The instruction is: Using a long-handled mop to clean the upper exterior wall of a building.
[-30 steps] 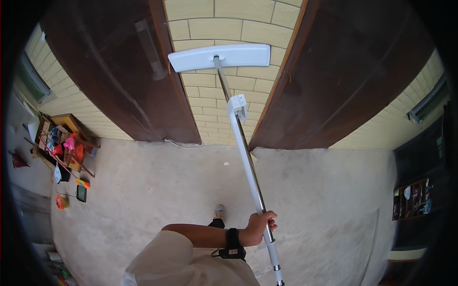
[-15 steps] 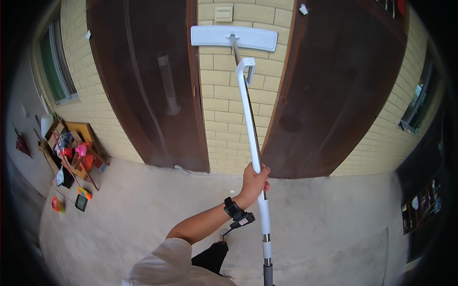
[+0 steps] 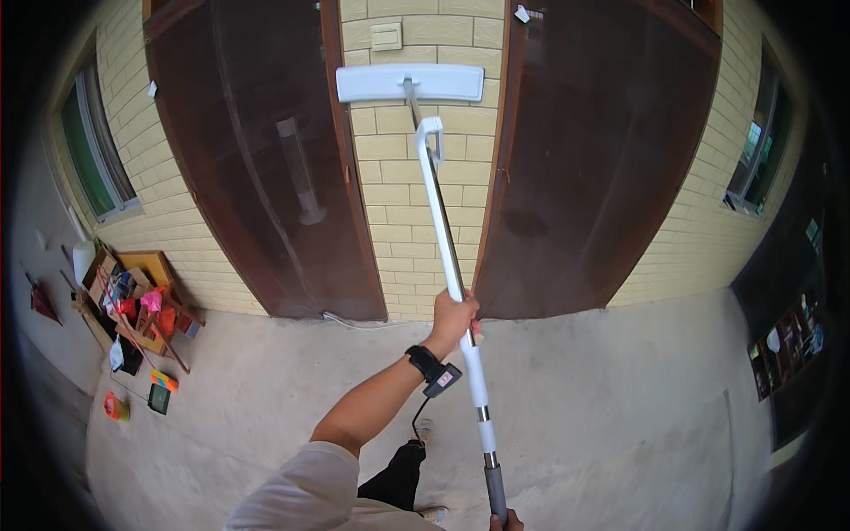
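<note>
My left hand [image 3: 453, 319] is wrapped around the pole of a flat mop [image 3: 445, 234], about midway along its length. At the bottom edge my right hand [image 3: 506, 521] grips the grey end of the handle and shows only in part. The mop is raised, with its wide white head [image 3: 376, 82] at the far end in front of the yellow brick wall [image 3: 390, 173]. I cannot tell whether the head touches that wall. A white loop-shaped part [image 3: 431, 133] sits on the pole below the head. A black strap with a small box [image 3: 434, 372] is on my left wrist.
Dark brown doors stand left [image 3: 274, 177] and right [image 3: 567, 177] of the wall strip. A switch [image 3: 386, 36] is above the mop head. Boxes and bags are heaped on a wooden chair [image 3: 168, 323] at left. A rack [image 3: 788, 350] stands at right on the concrete floor [image 3: 602, 425].
The view has shifted, and the mop head now appears lower and further left, below the switch. My right hand has come into view on the handle's end. The left hand keeps its grip.
</note>
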The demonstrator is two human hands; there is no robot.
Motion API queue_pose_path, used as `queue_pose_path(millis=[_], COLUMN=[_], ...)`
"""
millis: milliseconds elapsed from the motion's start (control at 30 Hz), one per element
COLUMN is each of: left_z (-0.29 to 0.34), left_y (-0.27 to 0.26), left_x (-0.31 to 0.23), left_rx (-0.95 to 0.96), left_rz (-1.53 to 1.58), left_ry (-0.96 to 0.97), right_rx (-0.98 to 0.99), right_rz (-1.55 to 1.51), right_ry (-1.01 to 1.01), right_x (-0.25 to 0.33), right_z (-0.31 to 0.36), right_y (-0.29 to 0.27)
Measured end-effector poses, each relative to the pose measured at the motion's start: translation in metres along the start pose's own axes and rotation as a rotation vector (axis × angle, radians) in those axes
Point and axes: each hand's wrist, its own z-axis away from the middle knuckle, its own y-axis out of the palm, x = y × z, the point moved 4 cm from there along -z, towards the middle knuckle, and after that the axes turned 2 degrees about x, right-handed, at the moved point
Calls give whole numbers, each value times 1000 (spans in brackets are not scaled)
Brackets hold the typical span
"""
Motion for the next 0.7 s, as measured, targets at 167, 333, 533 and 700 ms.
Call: queue_pose_path(millis=[167, 333, 533, 700], left_z=[32, 54, 58, 47], left_y=[-24, -44, -47, -27], left_x=[106, 178, 171, 127], left_rx=[-85, -175, -179, -147], left_rz=[-57, -194, -185, -70], left_ry=[-160, -264, -259, -158], right_rx=[10, 80, 76, -27], right_rz=[223, 246, 241, 485], right_ry=[148, 225, 173, 143], right_x=[-7, -81, -84, -47], right_z=[54, 88, 92, 66], right_y=[-19, -20, -21, -26])
